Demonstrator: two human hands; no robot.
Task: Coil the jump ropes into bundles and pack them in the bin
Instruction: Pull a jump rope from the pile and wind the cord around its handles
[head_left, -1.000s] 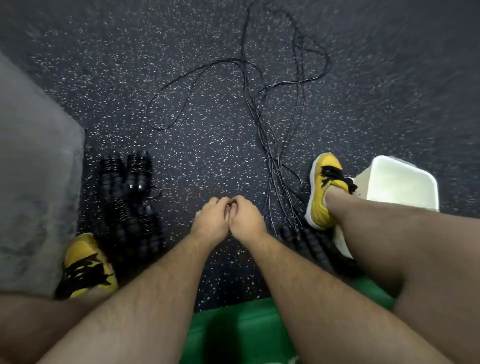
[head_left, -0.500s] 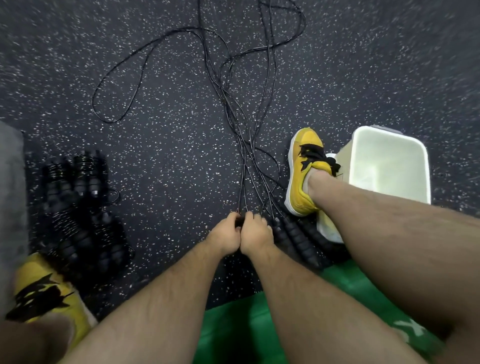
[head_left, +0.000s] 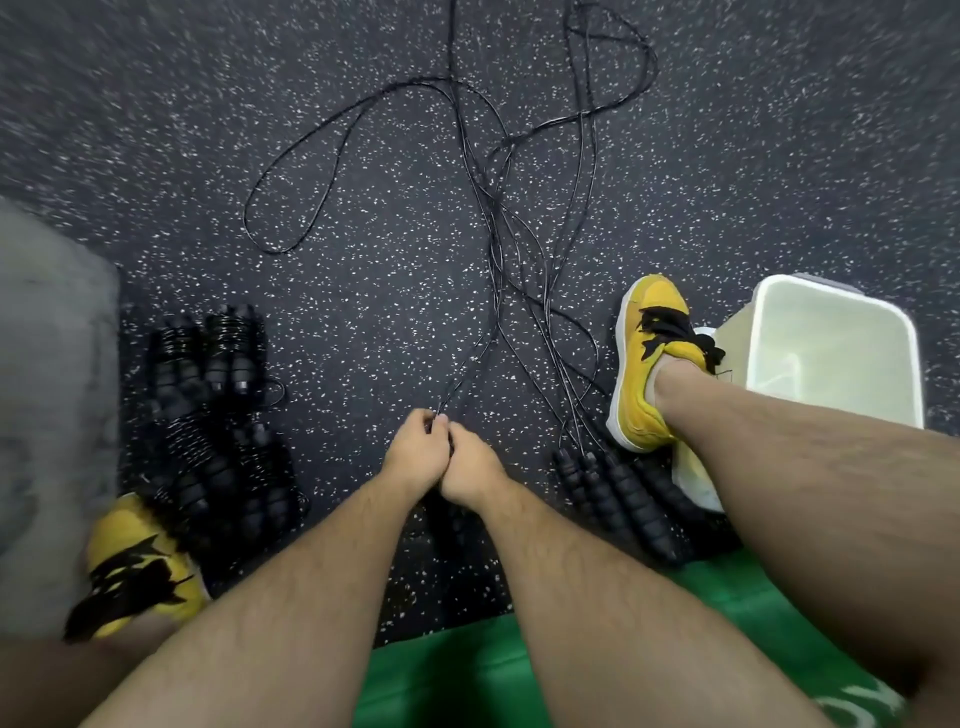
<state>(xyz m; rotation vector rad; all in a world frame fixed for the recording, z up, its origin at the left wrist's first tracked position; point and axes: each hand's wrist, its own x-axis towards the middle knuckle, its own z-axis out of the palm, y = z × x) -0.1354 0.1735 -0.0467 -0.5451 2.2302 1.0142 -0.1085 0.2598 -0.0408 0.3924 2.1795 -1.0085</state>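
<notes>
Thin black jump rope cords (head_left: 498, 218) lie tangled in long loops on the speckled floor ahead of me. My left hand (head_left: 413, 451) and my right hand (head_left: 470, 470) are pressed together low in the middle, both pinching cord strands that run up from them into the tangle. Black ribbed handles hang below my hands, mostly hidden. More ribbed handles (head_left: 613, 493) lie to the right by my foot. A pile of coiled rope bundles (head_left: 213, 415) sits to the left. The white bin (head_left: 836, 348) stands at the right, with nothing visible inside.
My yellow shoes are on the floor, the right one (head_left: 644, 374) against the bin and the left one (head_left: 140, 566) at lower left. A grey padded block (head_left: 47, 395) fills the left edge. A green mat (head_left: 467, 675) lies under me.
My hands, still together, came away from the handles by my right foot toward the middle, now holding cord strands pulled out of the tangle. The camera view swung to the left.
</notes>
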